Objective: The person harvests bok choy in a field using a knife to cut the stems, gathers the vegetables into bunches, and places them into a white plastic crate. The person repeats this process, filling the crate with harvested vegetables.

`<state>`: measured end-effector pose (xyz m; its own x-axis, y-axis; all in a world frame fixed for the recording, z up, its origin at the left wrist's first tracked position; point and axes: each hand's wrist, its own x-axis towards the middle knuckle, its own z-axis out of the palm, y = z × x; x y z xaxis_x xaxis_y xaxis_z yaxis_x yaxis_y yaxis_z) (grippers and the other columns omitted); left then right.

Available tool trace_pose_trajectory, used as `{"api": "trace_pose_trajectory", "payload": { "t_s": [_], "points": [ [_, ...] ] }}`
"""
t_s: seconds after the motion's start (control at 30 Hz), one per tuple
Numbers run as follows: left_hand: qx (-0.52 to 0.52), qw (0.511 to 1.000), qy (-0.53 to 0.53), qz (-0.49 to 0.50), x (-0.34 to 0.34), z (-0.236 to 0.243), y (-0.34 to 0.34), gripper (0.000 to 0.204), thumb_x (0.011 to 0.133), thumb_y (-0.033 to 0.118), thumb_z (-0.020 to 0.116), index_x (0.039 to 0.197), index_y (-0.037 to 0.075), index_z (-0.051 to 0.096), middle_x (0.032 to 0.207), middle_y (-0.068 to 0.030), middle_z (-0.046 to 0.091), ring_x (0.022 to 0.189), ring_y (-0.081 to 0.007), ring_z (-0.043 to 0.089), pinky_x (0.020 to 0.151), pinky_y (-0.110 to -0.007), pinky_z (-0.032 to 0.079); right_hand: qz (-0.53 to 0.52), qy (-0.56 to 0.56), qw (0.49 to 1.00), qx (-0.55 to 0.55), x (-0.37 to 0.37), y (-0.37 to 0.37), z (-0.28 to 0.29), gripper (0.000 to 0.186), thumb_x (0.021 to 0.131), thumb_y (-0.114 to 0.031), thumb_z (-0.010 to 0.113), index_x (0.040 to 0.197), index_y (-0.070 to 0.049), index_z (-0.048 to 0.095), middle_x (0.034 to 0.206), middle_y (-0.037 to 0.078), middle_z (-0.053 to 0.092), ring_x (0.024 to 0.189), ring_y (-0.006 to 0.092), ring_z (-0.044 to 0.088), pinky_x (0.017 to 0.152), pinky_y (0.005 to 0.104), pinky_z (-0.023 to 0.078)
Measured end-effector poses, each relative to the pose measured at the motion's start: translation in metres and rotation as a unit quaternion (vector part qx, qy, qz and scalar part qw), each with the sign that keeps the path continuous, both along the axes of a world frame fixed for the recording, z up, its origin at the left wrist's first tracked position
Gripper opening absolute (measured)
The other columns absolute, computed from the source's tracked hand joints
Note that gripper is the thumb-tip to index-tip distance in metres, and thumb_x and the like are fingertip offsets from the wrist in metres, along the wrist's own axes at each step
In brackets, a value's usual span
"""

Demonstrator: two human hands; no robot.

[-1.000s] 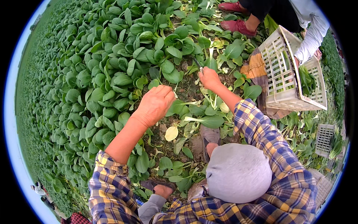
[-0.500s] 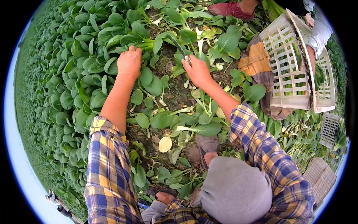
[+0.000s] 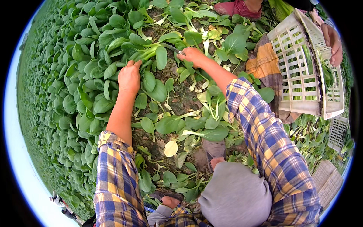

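Leafy green plant with rounded leaves and thick pale-green stems [image 3: 150, 50] lies in the head view at the edge of the dense green crop bed [image 3: 75, 72], its stem base pointing right, toward the leaf-strewn brown soil [image 3: 179, 99]. From my remote seat I see the bare left hand [image 3: 129, 78] with its fingertips at the near side of those stems; the thumb is hidden, so I cannot tell whether it grasps them. The bare right hand [image 3: 193, 57] is wrapped around the handle of a slim dark-bladed knife [image 3: 171, 47], its tip close by the stem base; I cannot make out contact. I judge that good work here calls for a steady left hand, its fingers out of the blade's path, and a short stroke square across the base.
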<state>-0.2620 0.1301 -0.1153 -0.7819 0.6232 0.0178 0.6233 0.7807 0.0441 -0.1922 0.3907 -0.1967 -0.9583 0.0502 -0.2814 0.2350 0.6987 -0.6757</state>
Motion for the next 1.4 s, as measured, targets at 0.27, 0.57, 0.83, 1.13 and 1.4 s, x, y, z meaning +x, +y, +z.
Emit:
{"api": "trace_pose_trajectory", "payload": {
  "t_s": [0.27, 0.57, 0.83, 1.13, 1.4],
  "points": [
    [0.021, 0.999, -0.018, 0.018, -0.001, -0.004, -0.003, 0.027, 0.090, 0.012, 0.051, 0.109, 0.016, 0.069, 0.103, -0.0099, 0.064, 0.085, -0.0352, 0.063, 0.075, -0.043, 0.050, -0.051, -0.157, 0.968, -0.191, -0.011, 0.003, 0.008, 0.039, 0.092, -0.040, 0.055, 0.078, -0.003, 0.055, 0.063, 0.008, 0.055, 0.045, 0.0214, 0.052, 0.042, 0.0366, 0.042],
    [0.016, 1.000, -0.007, -0.010, 0.014, -0.002, -0.003, 0.025, 0.080, 0.004, 0.055, 0.100, 0.012, 0.068, 0.095, -0.0116, 0.063, 0.080, -0.0326, 0.065, 0.074, -0.042, 0.052, -0.053, -0.165, 0.966, -0.193, 0.000, -0.002, 0.011, 0.030, 0.089, -0.030, 0.062, 0.086, -0.001, 0.060, 0.071, 0.016, 0.059, 0.054, 0.0284, 0.053, 0.052, 0.0431, 0.045],
    [0.034, 0.976, 0.170, -0.130, 0.053, 0.063, 0.083, 0.003, 0.080, 0.013, 0.062, 0.082, 0.011, 0.061, 0.087, -0.0051, 0.056, 0.090, -0.0218, 0.058, 0.073, -0.035, 0.038, -0.161, -0.193, 0.949, -0.189, 0.001, -0.009, 0.000, 0.014, 0.085, -0.016, 0.063, 0.089, -0.003, 0.063, 0.088, 0.022, 0.064, 0.082, 0.0376, 0.061, 0.071, 0.0431, 0.048],
    [-0.245, 0.962, 0.121, -0.024, 0.009, -0.004, 0.057, 0.025, 0.083, 0.015, 0.057, 0.104, 0.002, 0.064, 0.098, -0.0088, 0.063, 0.098, -0.0261, 0.059, 0.111, -0.060, 0.019, -0.040, 0.043, 0.997, 0.052, 0.022, -0.018, -0.007, 0.022, 0.081, -0.021, 0.065, 0.089, -0.001, 0.062, 0.090, 0.022, 0.064, 0.089, 0.0403, 0.061, 0.077, 0.0456, 0.049],
    [-0.134, 0.980, 0.143, -0.036, 0.008, -0.019, 0.047, 0.013, 0.079, 0.010, 0.058, 0.086, 0.005, 0.068, 0.082, -0.0051, 0.062, 0.087, -0.0241, 0.059, 0.112, -0.061, 0.018, 0.011, 0.061, 0.997, 0.038, 0.011, -0.001, 0.001, 0.036, 0.089, -0.036, 0.057, 0.087, 0.001, 0.061, 0.084, 0.023, 0.063, 0.080, 0.0418, 0.060, 0.072, 0.0472, 0.047]
  ]
}}
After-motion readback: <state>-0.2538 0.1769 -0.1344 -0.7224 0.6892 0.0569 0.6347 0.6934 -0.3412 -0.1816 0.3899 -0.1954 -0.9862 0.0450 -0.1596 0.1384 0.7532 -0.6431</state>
